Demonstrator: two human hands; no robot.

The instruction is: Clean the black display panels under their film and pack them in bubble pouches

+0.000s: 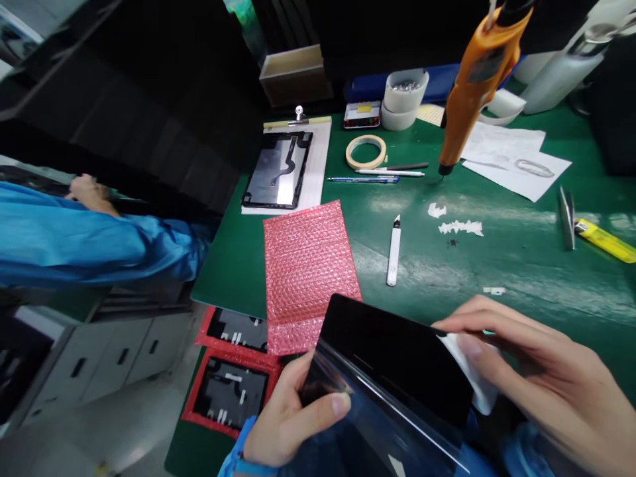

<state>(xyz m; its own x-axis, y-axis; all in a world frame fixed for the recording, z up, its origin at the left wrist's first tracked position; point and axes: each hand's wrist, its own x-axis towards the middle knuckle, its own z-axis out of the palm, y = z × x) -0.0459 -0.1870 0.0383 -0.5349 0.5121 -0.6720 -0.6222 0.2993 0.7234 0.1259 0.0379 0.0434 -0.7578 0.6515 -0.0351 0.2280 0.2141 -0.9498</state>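
A black glossy screen panel (pixel 387 344) is tilted between my two hands near the front of the bench. My left hand (pixel 293 411) grips its left side, thumb on top. A clear plastic film (pixel 358 430) lies over the lower part of the panel, its upper edge curved and reflecting light. My right hand (pixel 536 371) is closed at the panel's right edge, pinching a white cloth or tissue (pixel 470 374) against it. A red bubble-wrap pouch (pixel 311 271) lies flat just behind my left hand. The panel's underside is hidden.
An orange electric screwdriver (pixel 467 93) hangs point down over the green bench (pixel 422 271). A white-handled cutter (pixel 394 252), tape roll (pixel 366 152), pens and tweezers (pixel 566 218) lie around. Screen assemblies (pixel 231 391) sit on red pouches at lower left. A co-worker's blue sleeve (pixel 94 232) shows at left.
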